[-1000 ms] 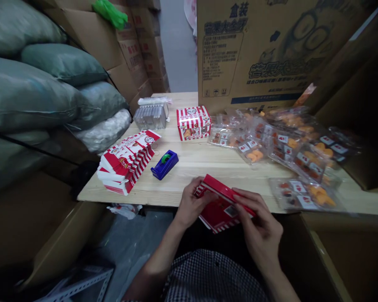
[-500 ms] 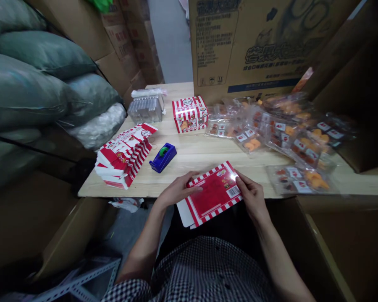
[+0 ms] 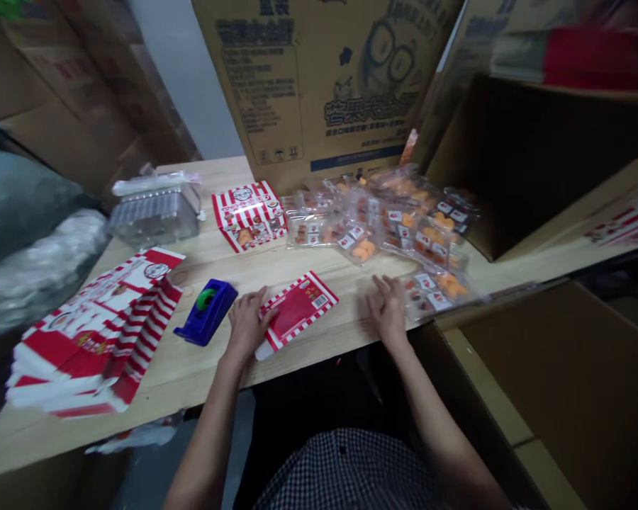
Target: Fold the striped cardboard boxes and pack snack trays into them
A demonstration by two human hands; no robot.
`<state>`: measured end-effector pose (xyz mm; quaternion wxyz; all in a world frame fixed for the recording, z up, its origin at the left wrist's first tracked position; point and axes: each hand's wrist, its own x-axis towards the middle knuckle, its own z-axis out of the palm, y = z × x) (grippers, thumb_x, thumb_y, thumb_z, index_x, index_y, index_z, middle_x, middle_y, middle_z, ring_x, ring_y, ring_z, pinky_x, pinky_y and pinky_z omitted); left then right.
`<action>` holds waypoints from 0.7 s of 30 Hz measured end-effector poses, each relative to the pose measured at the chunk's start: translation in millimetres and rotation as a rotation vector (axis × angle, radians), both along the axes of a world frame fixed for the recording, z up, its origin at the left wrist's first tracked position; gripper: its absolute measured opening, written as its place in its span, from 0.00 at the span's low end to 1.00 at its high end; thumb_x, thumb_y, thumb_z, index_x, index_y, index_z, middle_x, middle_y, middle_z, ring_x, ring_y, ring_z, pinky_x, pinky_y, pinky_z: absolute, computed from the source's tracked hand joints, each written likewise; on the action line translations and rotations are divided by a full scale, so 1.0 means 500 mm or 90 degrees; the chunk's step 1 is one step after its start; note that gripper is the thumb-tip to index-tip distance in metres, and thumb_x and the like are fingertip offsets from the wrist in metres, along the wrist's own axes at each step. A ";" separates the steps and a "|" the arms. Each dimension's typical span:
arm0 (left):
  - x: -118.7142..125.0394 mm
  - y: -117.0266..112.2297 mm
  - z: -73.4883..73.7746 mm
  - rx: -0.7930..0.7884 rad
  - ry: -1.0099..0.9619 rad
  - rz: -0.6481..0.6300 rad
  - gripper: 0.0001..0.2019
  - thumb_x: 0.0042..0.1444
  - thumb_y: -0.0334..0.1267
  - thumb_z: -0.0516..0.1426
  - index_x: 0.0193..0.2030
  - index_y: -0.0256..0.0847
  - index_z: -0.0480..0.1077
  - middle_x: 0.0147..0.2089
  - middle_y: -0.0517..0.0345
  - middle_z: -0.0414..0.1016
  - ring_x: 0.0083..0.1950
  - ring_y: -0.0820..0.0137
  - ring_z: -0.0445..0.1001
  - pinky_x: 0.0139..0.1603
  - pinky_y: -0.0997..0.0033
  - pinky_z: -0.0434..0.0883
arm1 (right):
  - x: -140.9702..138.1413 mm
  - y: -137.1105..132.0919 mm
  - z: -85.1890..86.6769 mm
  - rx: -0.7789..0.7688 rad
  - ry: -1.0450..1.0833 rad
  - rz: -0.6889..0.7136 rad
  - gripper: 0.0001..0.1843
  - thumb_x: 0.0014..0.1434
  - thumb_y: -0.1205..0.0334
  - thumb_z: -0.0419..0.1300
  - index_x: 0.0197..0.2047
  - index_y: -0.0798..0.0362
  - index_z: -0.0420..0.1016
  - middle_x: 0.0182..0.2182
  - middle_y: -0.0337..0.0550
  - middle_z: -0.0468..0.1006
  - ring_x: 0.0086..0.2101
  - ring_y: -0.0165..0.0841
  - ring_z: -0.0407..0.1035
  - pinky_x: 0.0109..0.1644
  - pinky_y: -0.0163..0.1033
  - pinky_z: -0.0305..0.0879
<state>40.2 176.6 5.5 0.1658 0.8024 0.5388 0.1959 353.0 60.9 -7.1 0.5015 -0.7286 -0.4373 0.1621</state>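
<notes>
A folded-flat red carton with red-and-white striped edges lies tilted on the table near its front edge, its barcode at the right. My left hand grips its left end, thumb over the printed face. Apart from the carton, my right hand hovers with fingers spread and empty, somewhat blurred. Just right of it lies a clear plastic pack with orange pieces and small labels. A blue tape dispenser with a green core stands left of my left hand.
Striped flat cartons are stacked at left. A made-up striped box stands behind, beside clear plastic trays. More clear packs are heaped before a large cardboard box. Open cardboard boxes border the right side.
My right hand has let go of the carton and moved right toward the clear packs. The carton is now down on the table under my left hand. The view has turned right.
</notes>
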 end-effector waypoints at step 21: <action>0.182 -0.217 0.087 0.014 -0.222 -0.194 0.35 0.62 0.39 0.59 0.74 0.47 0.51 0.75 0.43 0.51 0.76 0.52 0.50 0.70 0.42 0.58 | -0.019 -0.092 0.008 0.179 -0.358 0.012 0.20 0.66 0.70 0.50 0.57 0.53 0.76 0.55 0.53 0.79 0.58 0.42 0.71 0.64 0.59 0.63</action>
